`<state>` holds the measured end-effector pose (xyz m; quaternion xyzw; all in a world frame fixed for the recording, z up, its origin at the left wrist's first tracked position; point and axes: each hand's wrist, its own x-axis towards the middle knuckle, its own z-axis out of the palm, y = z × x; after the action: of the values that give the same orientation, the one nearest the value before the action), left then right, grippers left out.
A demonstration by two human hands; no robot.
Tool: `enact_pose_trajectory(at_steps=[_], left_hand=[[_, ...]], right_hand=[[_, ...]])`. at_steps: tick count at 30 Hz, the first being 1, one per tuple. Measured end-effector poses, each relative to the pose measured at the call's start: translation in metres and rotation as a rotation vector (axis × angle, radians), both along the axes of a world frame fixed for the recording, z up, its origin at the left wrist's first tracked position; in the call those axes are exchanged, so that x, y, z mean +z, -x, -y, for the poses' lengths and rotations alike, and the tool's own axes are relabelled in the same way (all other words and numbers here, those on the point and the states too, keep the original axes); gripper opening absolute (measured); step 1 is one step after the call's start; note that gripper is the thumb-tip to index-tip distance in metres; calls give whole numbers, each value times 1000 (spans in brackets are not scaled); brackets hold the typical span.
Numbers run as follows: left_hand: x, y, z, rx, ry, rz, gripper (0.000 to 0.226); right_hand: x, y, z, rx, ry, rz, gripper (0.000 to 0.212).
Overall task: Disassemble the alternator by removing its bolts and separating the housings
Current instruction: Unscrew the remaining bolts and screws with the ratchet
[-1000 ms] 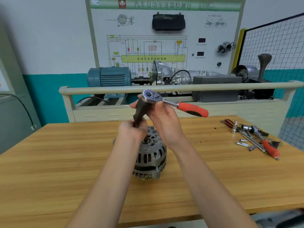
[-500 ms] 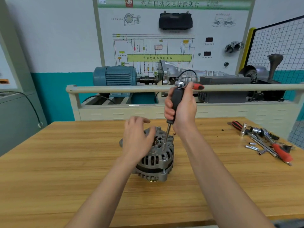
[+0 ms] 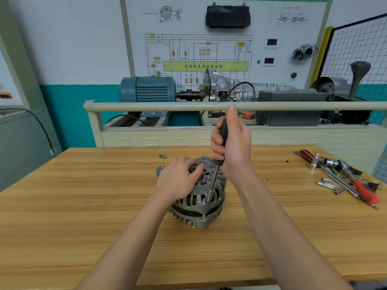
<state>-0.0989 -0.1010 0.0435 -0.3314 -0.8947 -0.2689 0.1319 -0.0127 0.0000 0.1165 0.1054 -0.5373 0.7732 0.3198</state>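
Wooden table is carrying the alternator mid-table. Left hand is lying on the alternator's top, fingers curled over it. Right hand, just above the alternator's far-right side, is gripping a black-handled driver, tip sitting on a bolt at the alternator's near rim.

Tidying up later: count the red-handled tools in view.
3. One above the right hand; two in the right-side pile, far end and near end. More may be hidden.
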Motion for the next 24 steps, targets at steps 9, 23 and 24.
enact_pose_trajectory(at_steps=[9, 23, 24], left_hand=[[-3, 3, -1, 4, -4, -14, 41], [1, -5, 0, -19, -88, -4, 35], [2, -8, 0, -22, -94, -1, 34]], right_hand=[[3, 4, 8, -26, -23, 1, 40], [0, 15, 34, -356, -182, -25, 39], [1, 16, 36, -367, -186, -29, 40]])
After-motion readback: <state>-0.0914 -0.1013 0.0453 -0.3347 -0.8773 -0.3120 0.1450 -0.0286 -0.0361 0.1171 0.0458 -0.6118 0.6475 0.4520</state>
